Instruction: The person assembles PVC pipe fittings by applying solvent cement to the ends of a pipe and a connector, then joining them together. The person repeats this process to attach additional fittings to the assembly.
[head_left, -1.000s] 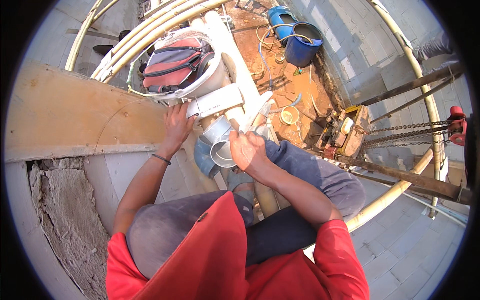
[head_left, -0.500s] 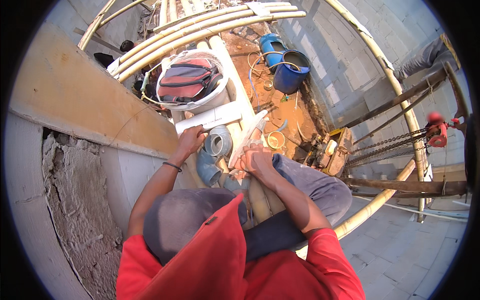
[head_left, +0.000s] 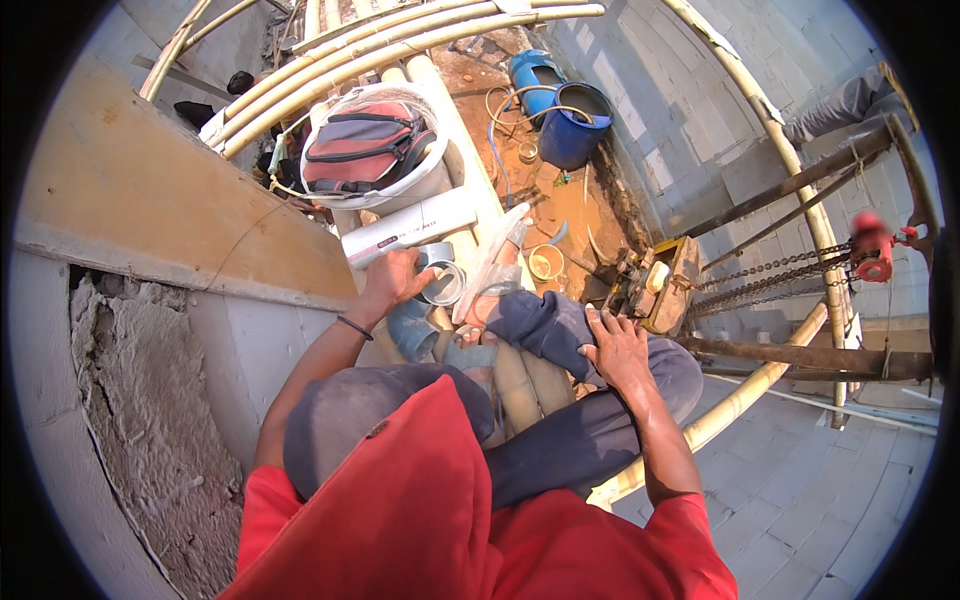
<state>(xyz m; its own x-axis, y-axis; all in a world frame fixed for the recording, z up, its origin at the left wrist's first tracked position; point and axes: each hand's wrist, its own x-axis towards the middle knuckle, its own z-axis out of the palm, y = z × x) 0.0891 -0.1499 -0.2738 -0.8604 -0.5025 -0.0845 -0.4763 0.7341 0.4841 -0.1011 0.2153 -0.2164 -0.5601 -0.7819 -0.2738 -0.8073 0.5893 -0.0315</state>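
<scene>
My left hand (head_left: 390, 282) is closed at the rim of a grey plastic pipe fitting (head_left: 443, 284), fingers curled against its near side. Beyond that hand lies a white plastic pipe (head_left: 408, 226) with dark print along it. Just below the fitting rests a blue-grey pipe elbow (head_left: 412, 332), partly hidden. My right hand (head_left: 617, 348) lies spread on my trousered right leg (head_left: 545, 328), holding nothing. My sandalled foot (head_left: 494, 285) is beside the fittings, on the bamboo poles (head_left: 516, 395).
A white bucket (head_left: 440, 172) holding a red and grey bag (head_left: 365, 152) stands ahead. Blue barrels (head_left: 575, 128) and a hose sit on muddy ground below. At right, a red chain hoist (head_left: 872, 250) hangs by bamboo and metal bars (head_left: 800, 362). Block walls flank both sides.
My right hand has left my foot and moved right onto my leg, opening. My left hand has shifted from the white pipe's near edge to the grey fitting, which has turned slightly.
</scene>
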